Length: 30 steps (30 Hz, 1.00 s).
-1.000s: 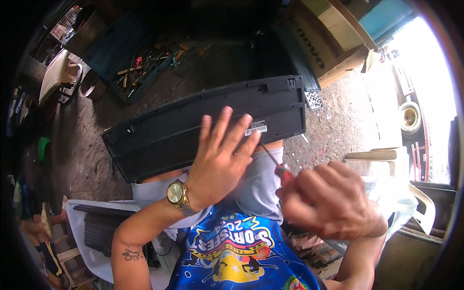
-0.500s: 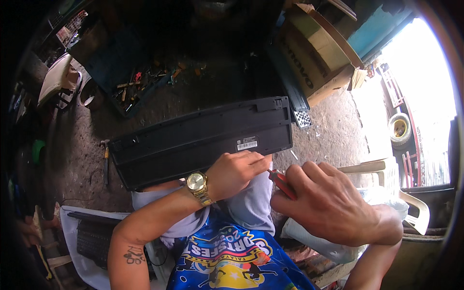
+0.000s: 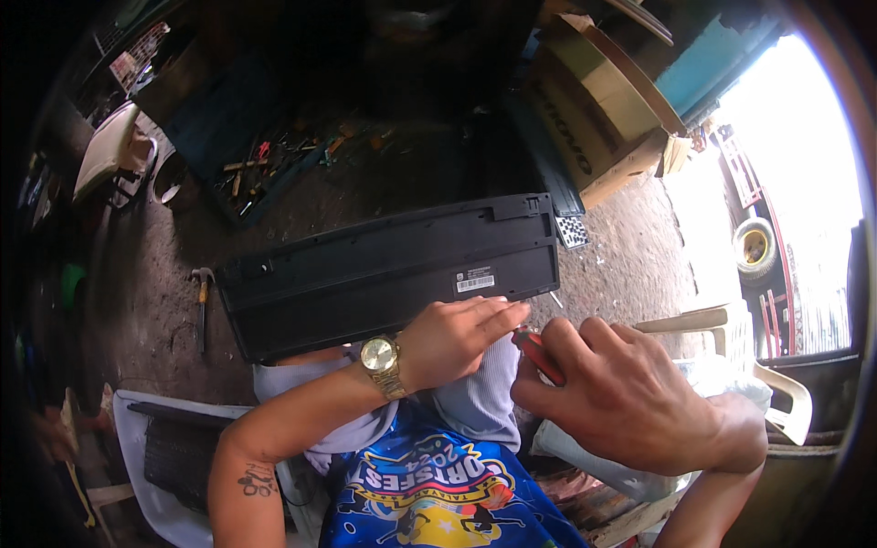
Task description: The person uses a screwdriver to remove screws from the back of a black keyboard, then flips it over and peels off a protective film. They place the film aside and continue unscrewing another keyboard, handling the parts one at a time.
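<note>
A long black computer keyboard [image 3: 393,268] lies underside up across my knees, tilted, with a label near its right end. My left hand [image 3: 457,339], a gold watch [image 3: 379,356] on its wrist, grips the keyboard's near edge below that label; its thumb is hidden. My right hand [image 3: 607,393] is closed around a screwdriver [image 3: 541,357] with a red and black handle. The screwdriver points up and left toward my left fingertips at the keyboard's edge. Whether its tip touches the keyboard cannot be made out.
On the ground to the left lies a hammer [image 3: 202,306]. Beyond the keyboard stands a dark toolbox [image 3: 212,178] with assorted tools. A cardboard box [image 3: 598,119] stands at the back right, a white plastic chair [image 3: 786,402] at the right. Low on the left is a white container [image 3: 151,489] holding a dark keyboard-like panel.
The keyboard sits slightly lower and further right in the picture. Both hands have shifted a little with it, and the screwdriver stays in my right hand near my left fingertips.
</note>
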Available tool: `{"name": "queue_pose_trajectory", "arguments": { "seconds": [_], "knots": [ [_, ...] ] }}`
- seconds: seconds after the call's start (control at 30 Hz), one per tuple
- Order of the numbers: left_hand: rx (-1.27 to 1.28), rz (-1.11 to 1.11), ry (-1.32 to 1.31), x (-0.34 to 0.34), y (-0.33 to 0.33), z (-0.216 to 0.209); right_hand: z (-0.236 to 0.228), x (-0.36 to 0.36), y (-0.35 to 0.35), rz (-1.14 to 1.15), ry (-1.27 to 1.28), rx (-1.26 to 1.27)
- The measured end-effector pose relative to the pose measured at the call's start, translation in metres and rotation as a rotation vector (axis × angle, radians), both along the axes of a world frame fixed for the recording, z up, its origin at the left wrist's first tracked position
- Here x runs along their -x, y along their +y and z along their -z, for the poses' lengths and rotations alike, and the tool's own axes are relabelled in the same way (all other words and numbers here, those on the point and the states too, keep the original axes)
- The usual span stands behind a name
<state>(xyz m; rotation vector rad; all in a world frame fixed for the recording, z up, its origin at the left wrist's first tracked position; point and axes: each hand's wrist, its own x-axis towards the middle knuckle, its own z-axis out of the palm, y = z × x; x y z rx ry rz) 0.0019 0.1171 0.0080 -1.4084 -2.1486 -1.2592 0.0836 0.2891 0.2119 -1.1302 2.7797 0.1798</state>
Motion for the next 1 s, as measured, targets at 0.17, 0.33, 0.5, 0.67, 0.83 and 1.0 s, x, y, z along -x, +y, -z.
{"name": "queue_pose_trajectory", "arguments": {
  "seconds": [0.17, 0.33, 0.5, 0.67, 0.83, 1.0],
  "knots": [
    [0.005, 0.019, -0.056, 0.001, -0.001, 0.003, -0.002, 0.004, -0.001, 0.135, -0.073, -0.053],
    [-0.003, 0.032, -0.005, 0.001, 0.002, 0.0, -0.005, 0.004, 0.004, 0.046, -0.033, -0.026],
    [-0.02, 0.031, -0.024, 0.002, 0.002, -0.004, -0.004, 0.005, 0.007, -0.053, 0.008, -0.072],
    [-0.009, 0.023, -0.025, 0.002, 0.001, -0.006, 0.0, 0.001, 0.004, 0.06, 0.113, -0.115],
    [0.029, 0.046, -0.003, 0.003, -0.001, -0.011, -0.004, 0.002, 0.004, -0.026, 0.055, -0.009],
    [0.001, 0.009, 0.016, 0.006, 0.003, -0.013, -0.003, 0.009, 0.002, 0.048, 0.012, 0.054]
  ]
}}
